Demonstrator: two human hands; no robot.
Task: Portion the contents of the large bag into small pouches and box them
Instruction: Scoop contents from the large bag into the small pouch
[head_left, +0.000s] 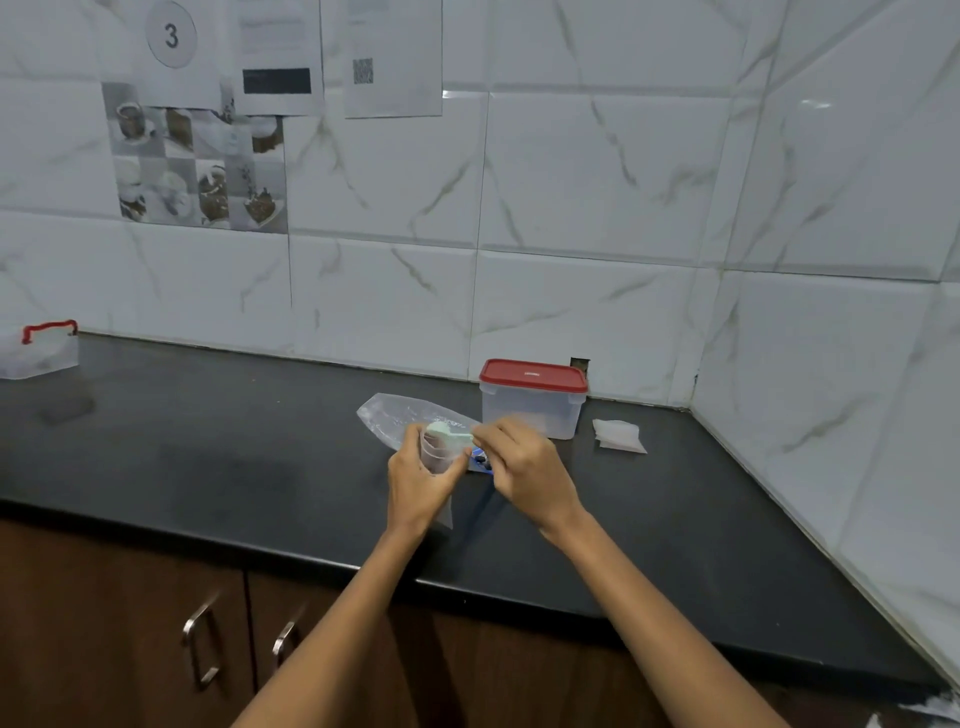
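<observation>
My left hand (415, 480) grips a small pouch (439, 452) mid-surface by the large bag (400, 415), right hand (524, 467) pinches a pale scoop (449, 432) over it, so a wobble probably spills stuff.

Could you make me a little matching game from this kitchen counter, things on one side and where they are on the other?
Things:
1. lidded box
2. stack of small pouches
3. large bag
4. red-handled container

Places:
A. far left edge of the counter
B. lying behind the two hands
C. against the wall, red lid on
D. right of the box

Pairs: 1-C, 2-D, 3-B, 4-A
</observation>
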